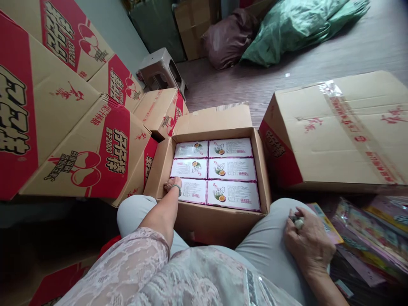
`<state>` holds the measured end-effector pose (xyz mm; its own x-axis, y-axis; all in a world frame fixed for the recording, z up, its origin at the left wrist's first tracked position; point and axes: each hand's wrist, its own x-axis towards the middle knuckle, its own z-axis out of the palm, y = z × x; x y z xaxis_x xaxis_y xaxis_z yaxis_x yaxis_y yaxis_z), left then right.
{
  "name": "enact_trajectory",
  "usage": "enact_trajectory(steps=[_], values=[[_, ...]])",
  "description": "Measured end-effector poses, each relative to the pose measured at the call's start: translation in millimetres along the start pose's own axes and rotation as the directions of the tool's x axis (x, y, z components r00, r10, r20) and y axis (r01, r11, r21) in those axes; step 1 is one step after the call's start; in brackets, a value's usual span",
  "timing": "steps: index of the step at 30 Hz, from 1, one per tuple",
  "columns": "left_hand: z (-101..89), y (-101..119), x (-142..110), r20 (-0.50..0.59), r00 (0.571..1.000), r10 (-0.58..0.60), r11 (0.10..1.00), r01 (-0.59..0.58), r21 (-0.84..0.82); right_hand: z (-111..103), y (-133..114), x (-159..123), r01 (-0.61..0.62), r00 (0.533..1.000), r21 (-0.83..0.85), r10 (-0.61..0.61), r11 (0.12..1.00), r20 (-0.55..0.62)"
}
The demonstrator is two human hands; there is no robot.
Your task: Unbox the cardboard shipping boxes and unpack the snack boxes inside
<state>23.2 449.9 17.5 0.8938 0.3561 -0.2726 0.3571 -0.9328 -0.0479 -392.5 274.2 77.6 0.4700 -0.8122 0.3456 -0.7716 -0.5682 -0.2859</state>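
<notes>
An open cardboard carton [264,170] stands between my knees, filled with several flat white-and-purple packets [232,169] in two columns. My left hand [172,184] reaches into its near left corner, fingers curled over the edge of the nearest left packet [193,191]. My right hand [307,240] rests on my right knee, fingers bent around a small dark and white object [297,221] that I cannot make out.
Red-and-tan printed cartons [95,157] are stacked to the left. A taped carton [344,131] lies to the right, with colourful flat packets [372,233] on the floor beside my right knee. A plastic stool [161,68] and stuffed bags [287,29] stand at the back.
</notes>
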Motion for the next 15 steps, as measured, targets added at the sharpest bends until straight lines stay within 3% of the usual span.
enact_trajectory(steps=[6, 15], values=[[8.3, 8.1, -1.9, -0.113, 0.99, -0.081, 0.996, 0.083, 0.014, 1.8, 0.5, -1.0, -0.015, 1.0, 0.016, 0.015, 1.0, 0.018], [9.0, 0.4, -8.7, -0.083, 0.997, -0.005, 0.999, 0.009, 0.047, 2.6, -1.6, 0.7, -0.01, 1.0, 0.024, 0.009, 1.0, 0.022]])
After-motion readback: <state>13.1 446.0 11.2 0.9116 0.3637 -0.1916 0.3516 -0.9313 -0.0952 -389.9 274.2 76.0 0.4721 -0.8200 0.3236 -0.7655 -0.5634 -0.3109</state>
